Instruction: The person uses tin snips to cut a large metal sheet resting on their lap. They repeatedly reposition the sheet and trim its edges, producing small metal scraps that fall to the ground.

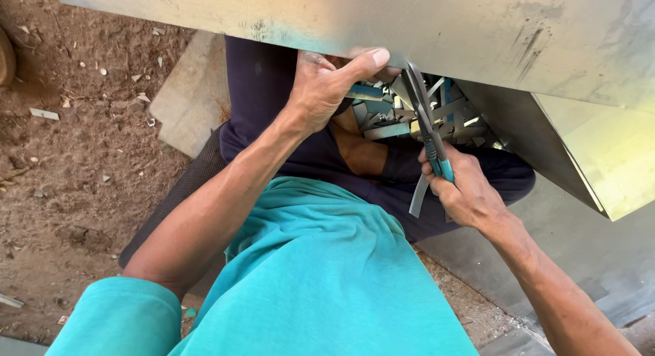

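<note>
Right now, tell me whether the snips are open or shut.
Open: the snips' blades straddle the metal sheet's edge, handles gripped by the right hand.

I see my own body from above, dressed in a plain teal short-sleeved shirt [321,274] of smooth cloth, folding softly over the belly. Well back from the left hand [321,90], its sleeve [123,315] ends in a rounded hem above the elbow; the forearm is bare. Behind the right hand [464,192] the forearm is bare too. Dark navy trousers [321,151] cover my legs, just below both hands. Neither wrist carries a watch or band.
</note>
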